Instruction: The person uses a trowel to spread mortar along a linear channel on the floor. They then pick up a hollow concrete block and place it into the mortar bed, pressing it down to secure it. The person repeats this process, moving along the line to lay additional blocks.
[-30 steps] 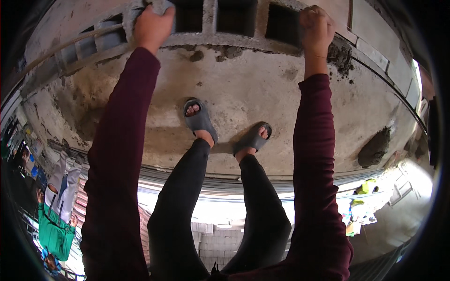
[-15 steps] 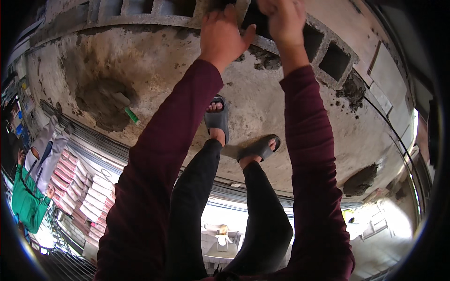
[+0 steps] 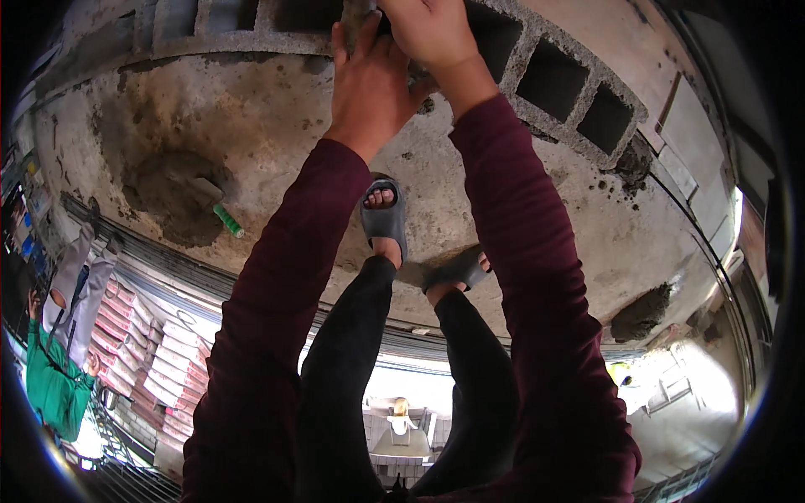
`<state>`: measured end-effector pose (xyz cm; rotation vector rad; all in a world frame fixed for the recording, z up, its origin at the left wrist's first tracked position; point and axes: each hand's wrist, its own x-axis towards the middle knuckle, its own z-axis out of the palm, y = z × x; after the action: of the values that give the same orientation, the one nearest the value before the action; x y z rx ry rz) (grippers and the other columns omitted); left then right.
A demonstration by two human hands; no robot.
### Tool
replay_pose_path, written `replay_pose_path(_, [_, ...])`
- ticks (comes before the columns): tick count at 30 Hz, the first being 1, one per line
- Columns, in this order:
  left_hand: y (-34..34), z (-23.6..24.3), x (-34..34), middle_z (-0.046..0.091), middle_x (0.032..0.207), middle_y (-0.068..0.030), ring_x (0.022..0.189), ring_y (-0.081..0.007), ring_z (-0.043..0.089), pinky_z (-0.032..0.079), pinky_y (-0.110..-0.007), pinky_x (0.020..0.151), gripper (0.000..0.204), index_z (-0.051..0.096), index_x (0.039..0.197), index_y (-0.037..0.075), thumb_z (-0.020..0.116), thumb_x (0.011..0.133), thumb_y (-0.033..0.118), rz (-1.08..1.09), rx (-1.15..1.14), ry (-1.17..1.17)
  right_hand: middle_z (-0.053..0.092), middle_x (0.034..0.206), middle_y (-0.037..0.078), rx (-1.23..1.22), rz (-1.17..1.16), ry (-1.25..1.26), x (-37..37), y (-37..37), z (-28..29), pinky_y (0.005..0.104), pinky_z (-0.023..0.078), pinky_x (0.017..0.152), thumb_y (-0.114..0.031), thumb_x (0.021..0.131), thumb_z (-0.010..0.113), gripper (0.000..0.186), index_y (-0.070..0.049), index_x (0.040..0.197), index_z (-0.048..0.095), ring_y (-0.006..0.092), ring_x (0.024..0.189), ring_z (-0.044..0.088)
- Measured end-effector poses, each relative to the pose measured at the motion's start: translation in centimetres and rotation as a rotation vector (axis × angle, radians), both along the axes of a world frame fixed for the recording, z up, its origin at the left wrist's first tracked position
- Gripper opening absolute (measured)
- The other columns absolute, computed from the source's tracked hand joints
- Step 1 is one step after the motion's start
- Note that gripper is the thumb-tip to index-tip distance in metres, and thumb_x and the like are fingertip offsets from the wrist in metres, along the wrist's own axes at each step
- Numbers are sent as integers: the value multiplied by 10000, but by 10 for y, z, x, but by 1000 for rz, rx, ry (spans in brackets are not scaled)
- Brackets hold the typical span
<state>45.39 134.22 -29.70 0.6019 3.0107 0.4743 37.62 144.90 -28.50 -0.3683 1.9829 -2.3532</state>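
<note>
The top edge crops the right grip point(image 3: 429, 32).

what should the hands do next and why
Perhaps steady the blocks with the left hand and press lightly with the right hand: both are close together at the row, while the green handle lies away by the gray heap.

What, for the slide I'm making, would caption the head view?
Left hand and right hand close together at hollow blocks, with a green handle beside a grey mound.
</note>
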Motion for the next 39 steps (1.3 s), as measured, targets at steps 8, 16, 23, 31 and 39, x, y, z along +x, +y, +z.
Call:
replay_pose_path(8, [7, -1, -2, 627, 1157, -95, 1377, -286, 340, 158, -612, 1125, 550, 605, 1168, 55, 653, 830, 485, 3, -70, 39, 524, 615, 167, 330, -53, 186, 21, 21, 27, 359, 431, 545, -178, 849, 501, 250, 26, 711, 539, 319, 542, 491])
replay_pose_path(16, [15, 27, 15, 435, 1437, -171, 1417, -307, 269, 177, -516, 1157, 791, 413, 1387, -11, 570, 875, 571, 151, -120, -2, 477, 605, 160, 421, -85, -484, 207, 92, 50, 356, 383, 547, -150, 848, 549, 224, 25, 717, 502, 205, 558, 433])
replay_pose_path(23, [-20, 77, 200, 456, 1383, -197, 1319, -360, 389, 292, -518, 1091, 695, 398, 1374, -31, 642, 850, 356, 392, -39, -442, 626, 893, 282, 1238, 345, -783, 504, 173, 42, 519, 487, 712, -286, 894, 515, 306, -2, 843, 615, 459, 869, 612])
replay_pose_path(31, [-128, 170, 485, 582, 1233, -275, 1178, -403, 544, 425, -443, 1005, 830, 531, 1266, -71, 552, 833, 636, 1043, 151, -1487, 574, 1289, 153, 619, 666, -1570, 587, 176, 181, 350, 387, 1030, -449, 942, 498, 588, -1, 1321, 523, 240, 1178, 531])
replay_pose_path(39, [-158, 218, 468, 565, 1266, -278, 1202, -381, 539, 417, -422, 1018, 774, 528, 1299, -49, 543, 862, 590, 1053, 689, -1625, 598, 1198, 259, 1121, 836, -1365, 458, 108, 263, 446, 428, 963, -498, 943, 436, 604, 25, 1211, 577, 390, 1130, 557])
